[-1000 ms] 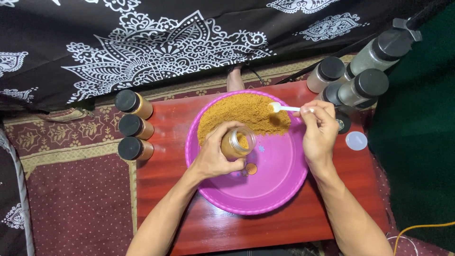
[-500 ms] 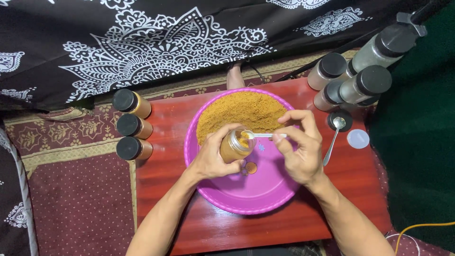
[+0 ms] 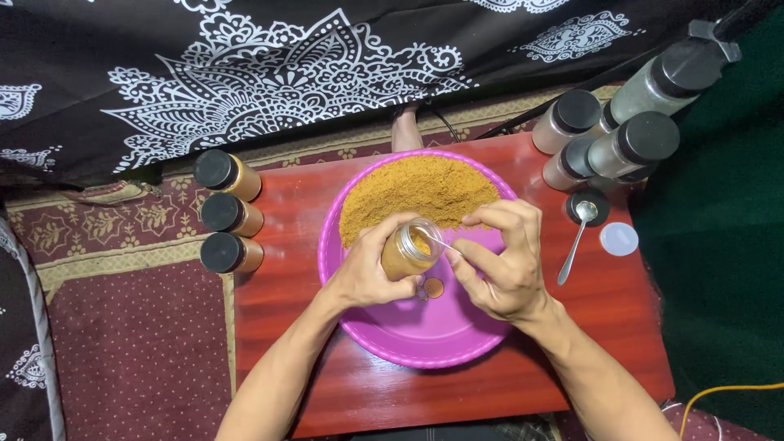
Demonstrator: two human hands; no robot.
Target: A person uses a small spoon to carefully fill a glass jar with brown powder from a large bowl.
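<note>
Change: since the earlier frames we have brought our right hand (image 3: pixel 500 261) from the powder heap to the jar mouth.
Left hand (image 3: pixel 369 269): our fingers wrap closed around the small jar (image 3: pixel 408 249), tilted over the pink basin (image 3: pixel 416 335).
Right hand: our fingertips pinch a thin spoon handle (image 3: pixel 447 245) at the jar's rim.
Jar: nearly full of brown powder (image 3: pixel 416 192), which is heaped at the basin's far side.
Nearby: three black-capped jars (image 3: pixel 229 214) to our left; a metal spoon (image 3: pixel 576 241) and white lid (image 3: pixel 618 238) on the red table (image 3: pixel 604 327).

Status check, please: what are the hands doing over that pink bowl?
Left hand grips small jar, tilted over pink bowl. Right hand spoons brown powder into it. Nothing in the way.
</note>
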